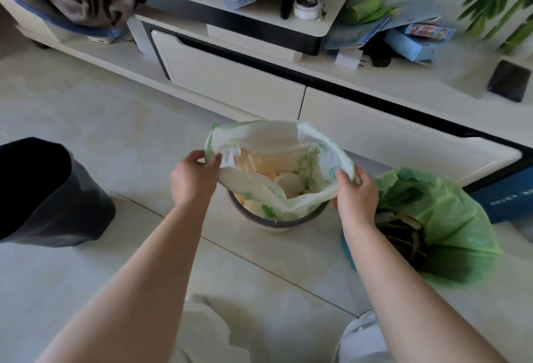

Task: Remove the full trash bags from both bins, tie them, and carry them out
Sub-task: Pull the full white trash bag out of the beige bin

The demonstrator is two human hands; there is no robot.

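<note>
Trash bag in the grey bin on the floor, rim pinched shut in left grip and right grip: best gathered inward, then lifted straight up, clear of the green bag beside.

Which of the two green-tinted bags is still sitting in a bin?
The pale bag in the middle, held open by both hands, left and right, sits in the round bin. The brighter green bag lies on the floor.
</note>
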